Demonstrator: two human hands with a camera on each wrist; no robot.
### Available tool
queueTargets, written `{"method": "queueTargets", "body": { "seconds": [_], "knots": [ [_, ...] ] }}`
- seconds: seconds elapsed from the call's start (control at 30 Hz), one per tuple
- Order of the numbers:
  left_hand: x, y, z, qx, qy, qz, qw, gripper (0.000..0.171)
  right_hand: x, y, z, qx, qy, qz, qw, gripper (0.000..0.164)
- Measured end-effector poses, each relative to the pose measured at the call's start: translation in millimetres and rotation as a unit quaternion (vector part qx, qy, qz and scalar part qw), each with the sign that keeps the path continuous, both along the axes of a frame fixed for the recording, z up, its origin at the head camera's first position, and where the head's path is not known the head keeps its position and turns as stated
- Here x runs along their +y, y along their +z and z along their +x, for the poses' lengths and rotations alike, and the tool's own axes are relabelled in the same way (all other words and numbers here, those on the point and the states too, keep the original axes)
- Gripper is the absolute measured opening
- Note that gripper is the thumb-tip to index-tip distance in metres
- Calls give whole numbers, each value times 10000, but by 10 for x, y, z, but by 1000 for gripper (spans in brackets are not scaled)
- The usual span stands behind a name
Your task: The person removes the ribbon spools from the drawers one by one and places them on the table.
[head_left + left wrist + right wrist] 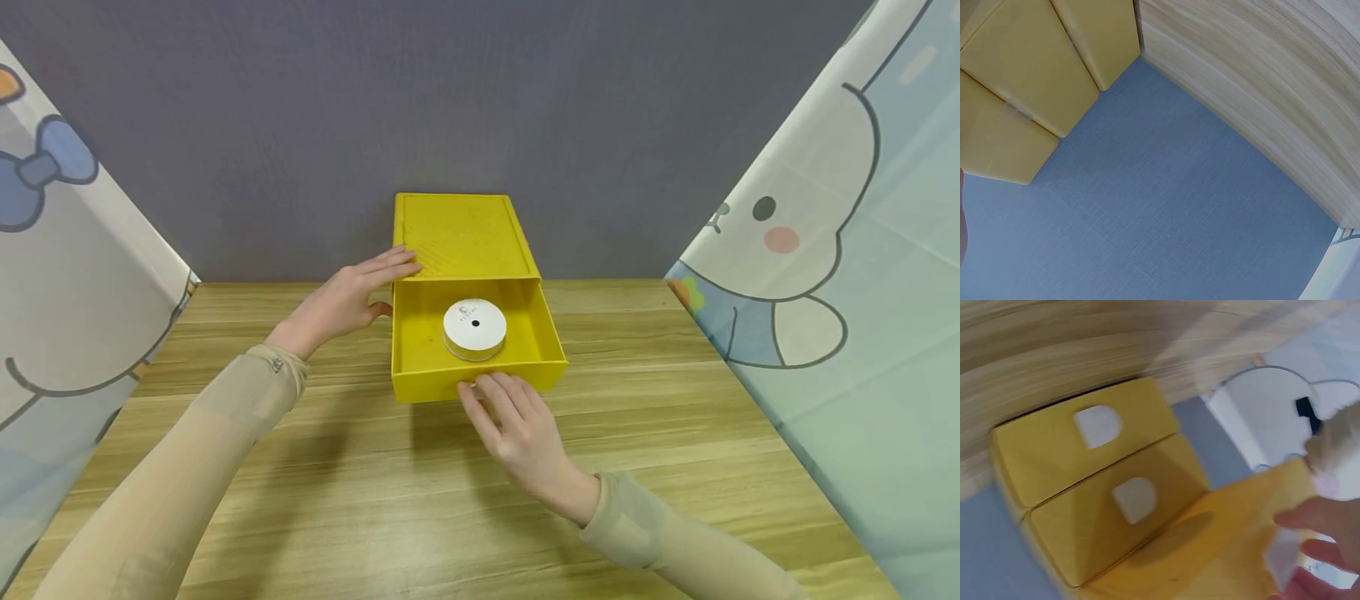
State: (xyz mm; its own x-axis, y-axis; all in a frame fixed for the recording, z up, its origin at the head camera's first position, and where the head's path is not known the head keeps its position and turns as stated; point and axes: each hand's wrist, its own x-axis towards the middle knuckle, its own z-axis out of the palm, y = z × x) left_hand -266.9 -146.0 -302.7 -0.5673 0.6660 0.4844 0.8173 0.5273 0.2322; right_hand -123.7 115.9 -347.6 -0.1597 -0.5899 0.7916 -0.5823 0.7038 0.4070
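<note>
A yellow drawer box (467, 236) stands against the grey wall, its top drawer (420, 350) pulled out toward me. Inside that drawer lies a white round spool (480, 321) with a small dark centre hole. My left hand (348, 292) rests on the box's left top edge, fingers fairly straight, thumb down by the side. At the drawer's front, my right hand (519, 433) grips the panel with bent fingers. The right wrist view shows those fingers (1310, 515) at the front's cutout, blurred. Only a sliver of the left hand (962, 219) enters the left wrist view.
Under the pulled-out drawer, two more drawers (1079, 434) sit shut, each with a rounded cutout. The box stands on a wood-grain table (360, 483). A grey wall (300, 150) rises behind; cartoon-printed cloths hang at left (75, 292) and right (885, 358).
</note>
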Motion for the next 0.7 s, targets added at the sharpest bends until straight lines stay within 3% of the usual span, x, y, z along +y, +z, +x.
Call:
{"method": "queueTargets", "body": {
  "seconds": [0.13, 0.3, 0.57, 0.7],
  "knots": [
    [1, 1, 4, -13, -11, 2, 10000, 73, 52, 125, 114, -915, -53, -142, 9957, 37],
    [-2, 6, 5, -19, 31, -7, 10000, 74, 163, 332, 202, -1857, 129, -309, 9820, 56],
    [-6, -1, 0, -24, -17, -12, 10000, 74, 314, 725, 215, -2548, 186, -246, 9665, 60],
    [-6, 0, -1, 33, -55, 0, 10000, 73, 350, 959, 166, -3148, 279, -258, 9484, 60]
  ]
}}
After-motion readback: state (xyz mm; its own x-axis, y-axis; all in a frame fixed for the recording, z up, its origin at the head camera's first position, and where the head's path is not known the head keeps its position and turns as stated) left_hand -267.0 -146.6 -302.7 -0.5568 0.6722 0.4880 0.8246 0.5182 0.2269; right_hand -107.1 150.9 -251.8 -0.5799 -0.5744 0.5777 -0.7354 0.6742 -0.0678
